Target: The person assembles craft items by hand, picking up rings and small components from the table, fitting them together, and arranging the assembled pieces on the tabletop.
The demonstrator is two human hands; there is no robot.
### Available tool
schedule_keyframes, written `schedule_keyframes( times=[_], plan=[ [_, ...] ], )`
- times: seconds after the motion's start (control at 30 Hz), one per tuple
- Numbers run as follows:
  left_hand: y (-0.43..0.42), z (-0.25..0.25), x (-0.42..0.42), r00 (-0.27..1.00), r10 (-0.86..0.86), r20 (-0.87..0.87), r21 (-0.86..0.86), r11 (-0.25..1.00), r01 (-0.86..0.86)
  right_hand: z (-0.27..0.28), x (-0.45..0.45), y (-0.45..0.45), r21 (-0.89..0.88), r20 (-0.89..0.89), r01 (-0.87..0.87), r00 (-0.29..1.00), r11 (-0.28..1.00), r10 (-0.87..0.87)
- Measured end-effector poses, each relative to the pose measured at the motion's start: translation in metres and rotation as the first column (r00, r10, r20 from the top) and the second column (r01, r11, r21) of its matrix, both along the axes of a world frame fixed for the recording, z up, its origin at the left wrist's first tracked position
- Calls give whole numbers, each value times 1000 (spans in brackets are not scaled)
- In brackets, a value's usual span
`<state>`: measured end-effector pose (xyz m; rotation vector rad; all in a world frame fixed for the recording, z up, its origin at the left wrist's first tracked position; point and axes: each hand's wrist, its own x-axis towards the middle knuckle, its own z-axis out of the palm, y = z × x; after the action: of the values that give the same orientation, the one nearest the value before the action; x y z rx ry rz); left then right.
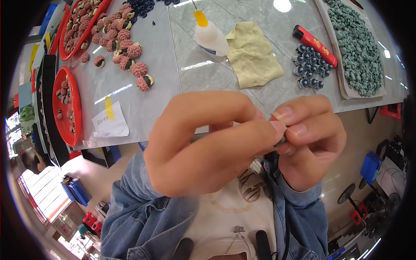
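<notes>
My left hand (203, 149) is closed in a pinch, thumb and forefinger meeting my right hand's fingertips. My right hand (314, 134) is also pinched shut at the same spot. Between the fingertips shows a sliver of a small greyish piece (282, 140), mostly hidden, so its kind cannot be made out. Both hands are raised in front of the near table edge. Beyond them lie a yellow cloth (253, 56), a clear squeeze bottle (211, 40) with a yellow collar, and a cluster of small blue-and-white pieces (311, 65).
A red tube (315, 45) lies beside a pale tray (346, 89) heaped with grey-green pieces. Pink knobbly pieces (125, 45) spread across the table at left, near a red basket (77, 115) and a larger one. A handwritten paper (110, 123) lies near the front edge.
</notes>
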<state>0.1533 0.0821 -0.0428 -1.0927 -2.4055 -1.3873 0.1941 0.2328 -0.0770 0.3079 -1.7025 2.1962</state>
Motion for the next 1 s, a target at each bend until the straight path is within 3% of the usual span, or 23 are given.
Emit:
schedule_keyframes(
  times=[0.03, 0.13, 0.2, 0.3, 0.4, 0.6, 0.7, 0.87, 0.93, 1.0],
  plan=[
    [0, -1, -2, 1000, 0, 1, 0, 1000, 0, -1, 0, 1, 92, -66, 16, 998, 996, -10],
    [-1, -4, -7, 988, -87, 124, 128, 989, 71, -1, -1, -1, 152, -97, 61, 994, 987, -47],
    [-1, -8, -2, 991, -85, 105, 163, 984, 67, -1, -1, -1, 181, -113, 84, 992, 980, -64],
    [2, -11, 5, 995, -78, 70, 233, 971, 59, 2, 1, -1, 45, -13, -4, 1000, 999, 4],
    [3, -9, 7, 997, 53, -64, 74, 996, -48, 3, 2, -6, -59, 39, -14, 999, 998, 16],
    [1, -13, 2, 1000, 2, -10, 100, 995, -1, 4, 2, -7, -135, 123, 5, 992, 991, 11],
    [5, -12, 0, 998, -5, 64, 128, 992, -3, 6, 2, -7, -286, 222, -10, 972, 958, 76],
    [2, -19, -10, 989, -124, 82, 208, 973, 104, 7, 4, -5, -301, 286, -3, 954, 954, 94],
    [0, -22, -17, 975, -218, 33, 173, 962, 210, 3, 3, 1, -207, 232, -31, 969, 978, 80],
    [1, -20, -14, 979, -199, 49, 177, 966, 187, 3, 5, 11, -147, 207, -38, 976, 988, 68]
  ],
)
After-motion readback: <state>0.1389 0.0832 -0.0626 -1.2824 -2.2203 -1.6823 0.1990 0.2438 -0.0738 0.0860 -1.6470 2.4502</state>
